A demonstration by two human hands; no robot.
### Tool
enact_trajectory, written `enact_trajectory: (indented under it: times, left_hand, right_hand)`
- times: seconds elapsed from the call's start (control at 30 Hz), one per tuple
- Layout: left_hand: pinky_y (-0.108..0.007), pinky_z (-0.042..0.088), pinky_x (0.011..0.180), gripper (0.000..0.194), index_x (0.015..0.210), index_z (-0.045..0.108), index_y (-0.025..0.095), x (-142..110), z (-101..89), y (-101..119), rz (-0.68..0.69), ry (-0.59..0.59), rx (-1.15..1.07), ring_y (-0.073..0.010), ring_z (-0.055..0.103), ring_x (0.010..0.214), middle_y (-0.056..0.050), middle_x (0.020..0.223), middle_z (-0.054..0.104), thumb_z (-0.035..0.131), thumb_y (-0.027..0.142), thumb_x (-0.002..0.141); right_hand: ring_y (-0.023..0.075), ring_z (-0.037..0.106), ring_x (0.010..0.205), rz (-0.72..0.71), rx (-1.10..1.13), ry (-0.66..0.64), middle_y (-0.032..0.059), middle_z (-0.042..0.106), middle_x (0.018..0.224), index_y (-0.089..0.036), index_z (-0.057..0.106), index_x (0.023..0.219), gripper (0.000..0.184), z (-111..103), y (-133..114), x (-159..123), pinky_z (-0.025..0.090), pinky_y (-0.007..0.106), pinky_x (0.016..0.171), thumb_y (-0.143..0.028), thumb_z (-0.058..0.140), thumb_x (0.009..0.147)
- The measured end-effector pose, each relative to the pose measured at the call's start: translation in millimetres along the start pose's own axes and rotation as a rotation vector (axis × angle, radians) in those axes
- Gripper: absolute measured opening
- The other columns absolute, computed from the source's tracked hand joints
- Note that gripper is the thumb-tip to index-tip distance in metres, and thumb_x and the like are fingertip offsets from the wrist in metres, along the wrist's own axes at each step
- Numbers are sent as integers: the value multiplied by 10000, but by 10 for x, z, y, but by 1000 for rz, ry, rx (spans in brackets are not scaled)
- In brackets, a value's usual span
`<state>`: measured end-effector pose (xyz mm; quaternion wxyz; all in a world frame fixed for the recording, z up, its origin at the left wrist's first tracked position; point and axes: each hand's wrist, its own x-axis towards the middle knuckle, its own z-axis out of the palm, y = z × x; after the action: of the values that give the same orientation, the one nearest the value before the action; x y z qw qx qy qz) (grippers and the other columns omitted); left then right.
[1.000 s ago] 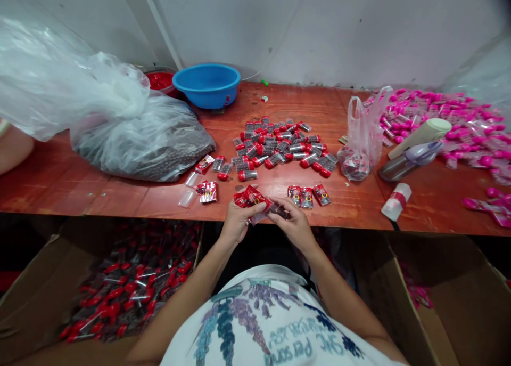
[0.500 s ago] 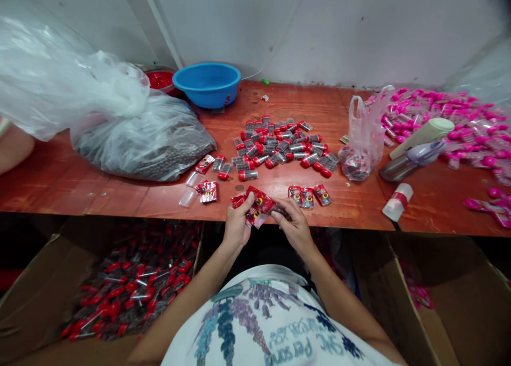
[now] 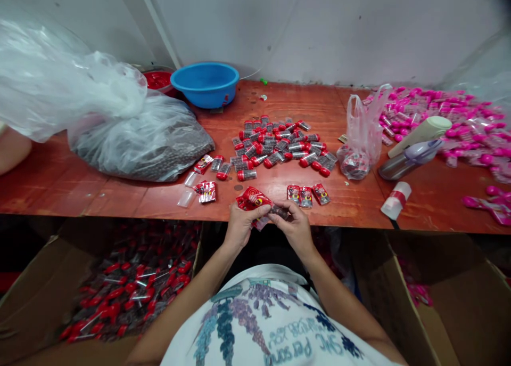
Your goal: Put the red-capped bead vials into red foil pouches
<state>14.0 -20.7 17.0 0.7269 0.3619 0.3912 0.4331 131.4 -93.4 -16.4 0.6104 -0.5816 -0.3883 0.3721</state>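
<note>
My left hand is closed on red printed wrappers, its thumb stretched across them toward the right. Between the fingers of my right hand is a small clear container with dark contents, its end against the wrappers. How far it sits inside a wrapper is hidden by the fingers. Just beyond my right hand, three filled red packets lie in a row. A small stack of red wrappers lies left of my left hand. Farther back spreads a pile of small red-capped containers.
A plastic bag of dark beads and a blue basin stand at left. To the right are a knotted plastic bag, two bottles and pink items. Below the table edge, a carton holds red-capped containers.
My left thumb has moved right, over the wrappers to the container. The wrappers have bunched and tilted in my hand. My right hand stays nearly in place.
</note>
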Motion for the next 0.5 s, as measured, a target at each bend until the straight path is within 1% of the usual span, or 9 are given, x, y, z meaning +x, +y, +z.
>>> enact_trajectory:
  times: [0.1,0.13,0.2,0.27,0.3,0.37,0.43,0.47,0.5]
  left_hand:
    - [-262,535,648,264,741,685,108,5,-14,24,-60,-37,-15,-144,639,631,-37,709,700,829,118,519]
    - [-264,536,649,292,770,687,113,5,-15,27,-65,-38,-24,-146,642,636,-35,720,702,829,113,516]
    - [-255,534,643,331,811,684,127,-1,-15,18,-36,-22,-36,-139,642,631,-22,721,700,830,109,514]
    - [-241,529,634,298,787,679,128,-8,-15,-8,5,-6,-23,-130,637,619,-13,704,694,826,120,528]
    - [-236,527,626,263,752,674,123,-10,-17,-23,11,-5,-9,-127,633,609,-12,689,689,824,128,536]
    - [-242,527,615,226,707,665,115,-9,-29,-48,-14,-19,15,-128,627,592,-15,675,685,821,136,545]
    - [-259,533,620,231,718,670,113,-2,-44,-55,-61,-47,18,-137,630,596,-24,690,692,821,135,545]
    - [-266,536,631,236,727,674,113,4,-50,-53,-75,-56,8,-142,635,607,-28,702,697,821,133,543]
    - [-272,539,648,241,739,680,116,11,-54,-47,-78,-59,-7,-146,643,624,-31,720,703,821,133,545]
  right_hand:
    - [166,619,776,90,77,-33,14,659,925,-235,622,1025,311,-5,-25,2,508,260,621,-329,708,741]
    - [162,618,764,94,86,-48,11,661,920,-235,628,1019,305,-8,-30,5,504,257,612,-325,709,739]
    - [166,617,810,36,49,-48,12,657,929,-234,659,978,257,-9,-35,12,506,271,681,-304,713,737]
    - [171,612,857,-10,7,-22,16,652,942,-236,676,963,228,4,-30,16,500,280,737,-291,708,744]
    - [170,613,846,5,19,-12,16,653,935,-238,671,972,235,16,-24,16,502,275,715,-292,705,746]
    - [157,614,771,86,111,2,6,655,894,-241,644,992,266,38,-9,14,497,247,610,-300,709,740]
    - [142,603,700,161,203,9,-9,650,848,-242,623,990,289,46,6,13,477,223,532,-303,721,725]
    - [140,602,705,170,220,5,-12,646,849,-242,623,991,294,42,9,14,483,223,540,-300,725,722]
    - [144,608,744,155,213,-10,-8,643,878,-243,629,1003,297,33,10,17,502,232,585,-295,721,726]
